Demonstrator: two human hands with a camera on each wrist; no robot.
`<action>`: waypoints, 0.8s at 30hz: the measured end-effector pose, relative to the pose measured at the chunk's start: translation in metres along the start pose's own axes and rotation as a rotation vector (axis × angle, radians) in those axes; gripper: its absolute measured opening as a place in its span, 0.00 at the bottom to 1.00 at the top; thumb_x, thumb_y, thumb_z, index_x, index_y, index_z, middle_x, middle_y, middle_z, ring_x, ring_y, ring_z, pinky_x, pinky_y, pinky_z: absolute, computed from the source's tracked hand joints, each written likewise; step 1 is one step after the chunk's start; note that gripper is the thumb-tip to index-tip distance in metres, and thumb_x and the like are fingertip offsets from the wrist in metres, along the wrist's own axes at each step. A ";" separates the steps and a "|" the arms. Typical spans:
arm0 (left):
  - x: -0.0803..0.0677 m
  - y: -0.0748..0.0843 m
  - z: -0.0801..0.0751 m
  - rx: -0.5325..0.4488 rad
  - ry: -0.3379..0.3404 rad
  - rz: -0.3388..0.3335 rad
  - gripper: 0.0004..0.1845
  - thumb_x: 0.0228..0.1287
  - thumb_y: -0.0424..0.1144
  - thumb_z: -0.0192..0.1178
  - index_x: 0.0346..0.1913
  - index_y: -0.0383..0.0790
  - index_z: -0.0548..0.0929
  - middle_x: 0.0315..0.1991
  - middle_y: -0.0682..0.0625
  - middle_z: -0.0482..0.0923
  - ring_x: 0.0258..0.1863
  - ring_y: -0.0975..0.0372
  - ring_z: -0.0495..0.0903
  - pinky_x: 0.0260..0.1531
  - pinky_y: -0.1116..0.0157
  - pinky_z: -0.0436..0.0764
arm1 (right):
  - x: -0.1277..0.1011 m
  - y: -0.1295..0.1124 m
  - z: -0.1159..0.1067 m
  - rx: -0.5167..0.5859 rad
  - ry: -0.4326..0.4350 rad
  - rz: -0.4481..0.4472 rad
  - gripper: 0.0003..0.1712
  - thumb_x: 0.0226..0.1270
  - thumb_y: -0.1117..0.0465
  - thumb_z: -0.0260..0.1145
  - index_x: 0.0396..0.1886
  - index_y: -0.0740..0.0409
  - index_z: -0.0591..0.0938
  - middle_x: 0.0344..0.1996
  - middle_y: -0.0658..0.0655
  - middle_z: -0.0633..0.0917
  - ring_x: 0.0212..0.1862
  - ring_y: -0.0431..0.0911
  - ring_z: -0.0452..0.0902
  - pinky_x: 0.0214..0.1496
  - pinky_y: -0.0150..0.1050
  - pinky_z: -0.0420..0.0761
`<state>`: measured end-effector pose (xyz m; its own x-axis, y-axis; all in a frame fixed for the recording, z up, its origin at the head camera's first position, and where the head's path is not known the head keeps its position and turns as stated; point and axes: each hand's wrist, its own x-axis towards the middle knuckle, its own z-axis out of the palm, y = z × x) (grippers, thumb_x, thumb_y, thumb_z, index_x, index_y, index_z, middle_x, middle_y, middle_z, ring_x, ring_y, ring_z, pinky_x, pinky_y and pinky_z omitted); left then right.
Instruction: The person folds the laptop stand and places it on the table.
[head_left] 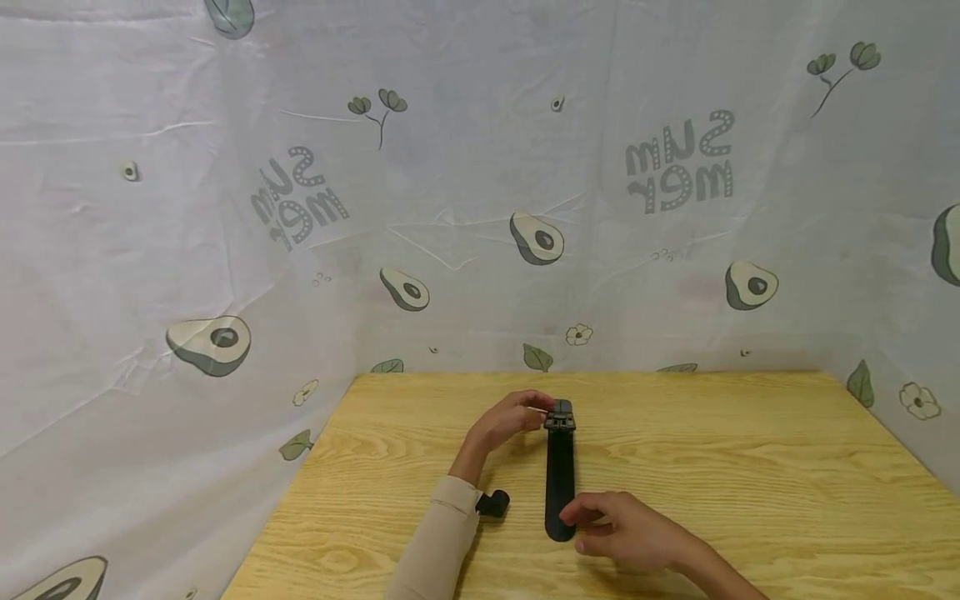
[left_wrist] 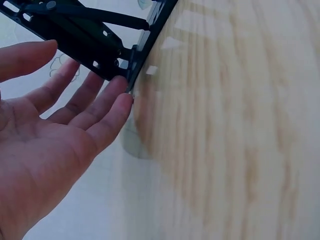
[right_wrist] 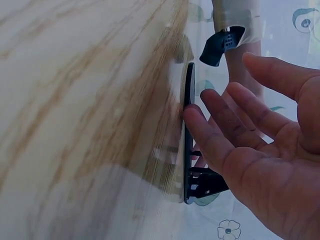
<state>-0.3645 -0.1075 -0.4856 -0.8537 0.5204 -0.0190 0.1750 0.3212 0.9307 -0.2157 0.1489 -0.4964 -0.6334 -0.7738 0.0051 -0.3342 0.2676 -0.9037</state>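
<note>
A long black flat piece with a rounded near end lies on the wooden table, with a hinged bracket at its far end. It looks like a folding stand. My left hand is at the left of the bracket; in the left wrist view its fingertips touch the bracket's lower corner, the thumb apart. The left wrist view shows holes and a slim strut on the black stand. At the near end, my right hand has extended fingers by the right edge, the index fingertip touching the flat piece.
A small black device is worn at the left sleeve cuff. The wood-grain table reaches back to a pale curtain printed with avocados, leaves and flowers, which also hangs along both sides.
</note>
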 end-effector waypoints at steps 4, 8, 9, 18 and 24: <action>-0.002 0.002 -0.001 0.051 -0.007 0.014 0.26 0.72 0.32 0.57 0.71 0.34 0.78 0.70 0.39 0.79 0.57 0.58 0.83 0.62 0.55 0.85 | -0.004 -0.016 0.000 0.025 0.034 0.046 0.19 0.82 0.62 0.65 0.66 0.66 0.81 0.63 0.68 0.84 0.65 0.65 0.82 0.64 0.49 0.87; -0.010 0.007 -0.004 0.138 -0.008 0.042 0.24 0.77 0.36 0.58 0.72 0.32 0.78 0.70 0.38 0.78 0.65 0.49 0.82 0.66 0.50 0.84 | -0.008 -0.023 -0.013 -0.011 0.088 0.028 0.21 0.83 0.61 0.64 0.67 0.68 0.79 0.65 0.72 0.82 0.66 0.71 0.79 0.62 0.50 0.88; -0.012 0.009 -0.005 0.160 -0.006 0.047 0.24 0.78 0.37 0.58 0.72 0.33 0.78 0.70 0.38 0.78 0.67 0.47 0.81 0.67 0.48 0.83 | -0.009 -0.025 -0.018 -0.028 0.111 0.022 0.22 0.83 0.60 0.64 0.67 0.68 0.79 0.65 0.73 0.81 0.66 0.72 0.79 0.61 0.49 0.89; -0.031 0.017 -0.014 0.188 0.015 0.050 0.27 0.79 0.42 0.63 0.75 0.34 0.75 0.74 0.38 0.75 0.74 0.40 0.75 0.72 0.42 0.78 | -0.005 -0.028 -0.046 -0.217 0.381 0.042 0.27 0.81 0.55 0.68 0.71 0.64 0.77 0.69 0.72 0.80 0.71 0.70 0.76 0.66 0.58 0.85; -0.039 0.022 -0.010 0.202 0.016 0.082 0.28 0.77 0.43 0.66 0.75 0.37 0.76 0.74 0.38 0.75 0.75 0.39 0.74 0.72 0.42 0.79 | 0.012 -0.014 -0.055 -0.218 0.475 -0.002 0.30 0.79 0.57 0.69 0.73 0.65 0.76 0.71 0.71 0.79 0.73 0.70 0.74 0.70 0.63 0.81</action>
<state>-0.3327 -0.1288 -0.4609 -0.8399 0.5393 0.0614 0.3379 0.4309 0.8367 -0.2568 0.1670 -0.4602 -0.8623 -0.4424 0.2464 -0.4414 0.4184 -0.7938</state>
